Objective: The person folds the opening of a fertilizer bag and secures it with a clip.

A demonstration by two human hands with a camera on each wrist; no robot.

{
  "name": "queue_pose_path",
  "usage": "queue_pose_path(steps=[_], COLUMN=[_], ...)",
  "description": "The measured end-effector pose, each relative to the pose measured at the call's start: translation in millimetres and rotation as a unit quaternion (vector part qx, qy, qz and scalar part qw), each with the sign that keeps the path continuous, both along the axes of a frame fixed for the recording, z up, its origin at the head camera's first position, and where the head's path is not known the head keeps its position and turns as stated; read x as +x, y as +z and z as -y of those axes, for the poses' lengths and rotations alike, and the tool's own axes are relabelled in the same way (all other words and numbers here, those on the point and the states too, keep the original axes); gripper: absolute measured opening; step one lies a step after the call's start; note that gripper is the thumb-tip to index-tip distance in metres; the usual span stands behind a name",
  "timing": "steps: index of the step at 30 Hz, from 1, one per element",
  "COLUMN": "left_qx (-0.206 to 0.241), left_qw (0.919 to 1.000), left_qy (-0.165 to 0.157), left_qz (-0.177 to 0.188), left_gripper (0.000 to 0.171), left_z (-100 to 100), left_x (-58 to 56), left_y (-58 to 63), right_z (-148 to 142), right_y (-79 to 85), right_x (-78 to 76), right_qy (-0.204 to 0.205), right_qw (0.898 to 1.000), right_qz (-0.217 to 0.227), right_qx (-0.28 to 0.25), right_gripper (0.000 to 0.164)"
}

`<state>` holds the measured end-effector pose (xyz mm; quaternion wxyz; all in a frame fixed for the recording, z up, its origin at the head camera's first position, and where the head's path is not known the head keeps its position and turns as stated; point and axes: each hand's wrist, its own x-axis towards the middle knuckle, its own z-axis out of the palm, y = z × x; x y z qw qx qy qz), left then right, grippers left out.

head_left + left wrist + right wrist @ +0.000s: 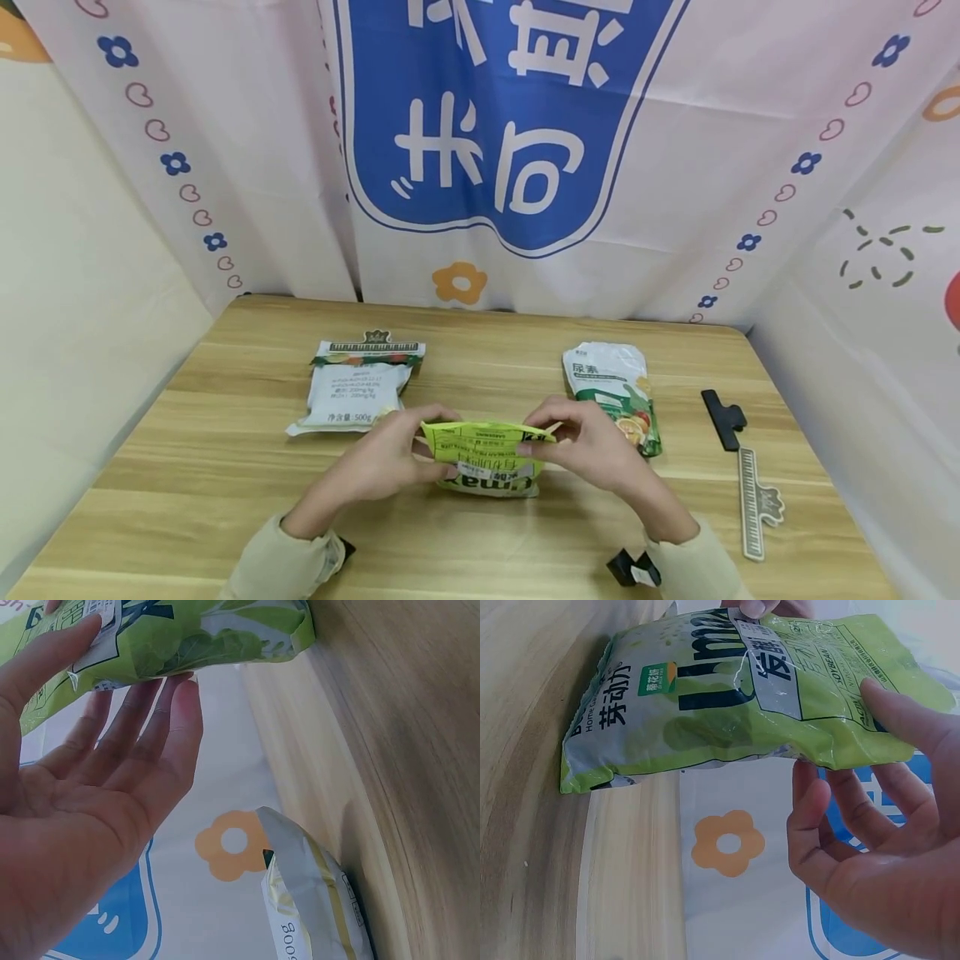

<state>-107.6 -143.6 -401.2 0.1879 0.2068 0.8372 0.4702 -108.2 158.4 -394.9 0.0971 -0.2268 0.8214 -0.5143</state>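
A yellow-green fertilizer bag stands upright on the wooden table, its top edge toward the head camera. My left hand pinches its left side, thumb in front and fingers behind. On the opposite side, my right hand grips the upper corner between thumb and fingers. The left wrist view has the left hand with its thumb on the printed front of the bag. From the right wrist, the bag looks plump, its bottom end at the tabletop, and the right hand's thumb presses near the flat top.
A white 500g bag with a sealing clip across its top lies back left. Another white-and-green bag lies back right. Along the right side are a black clip and a grey clip. Printed curtain hangs behind the table.
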Motion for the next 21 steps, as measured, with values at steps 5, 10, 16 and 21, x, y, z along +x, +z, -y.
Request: queue_pose_path(steps=[5, 10, 16, 21], left_qx=[0.003, 0.008, 0.025, 0.06], left_qw=[1.0, 0.9991, 0.9941, 0.9916], left_qy=[-0.007, 0.007, 0.04, 0.058], left_qz=[-0.003, -0.041, -0.098, -0.1], left_gripper=[0.055, 0.054, 0.048, 0.029], left_z=[0, 0, -5, -11], left_x=[-0.3, -1.8, -1.9, -1.6], left_y=[-0.6, 0.8, 6.1, 7.4], right_z=[0, 0, -1, -1], right_y=[-1.5, -0.1, 0.8, 0.9], right_x=[0.5, 0.4, -0.4, -1.2], right_qy=[0.002, -0.007, -0.007, -0.004], right_qw=[1.0, 1.0, 1.0, 1.0], right_qz=[0.004, 0.015, 0.018, 0.022], right_qx=[-0.005, -0.002, -0.006, -0.006], right_gripper=[0.013, 0.012, 0.011, 0.01])
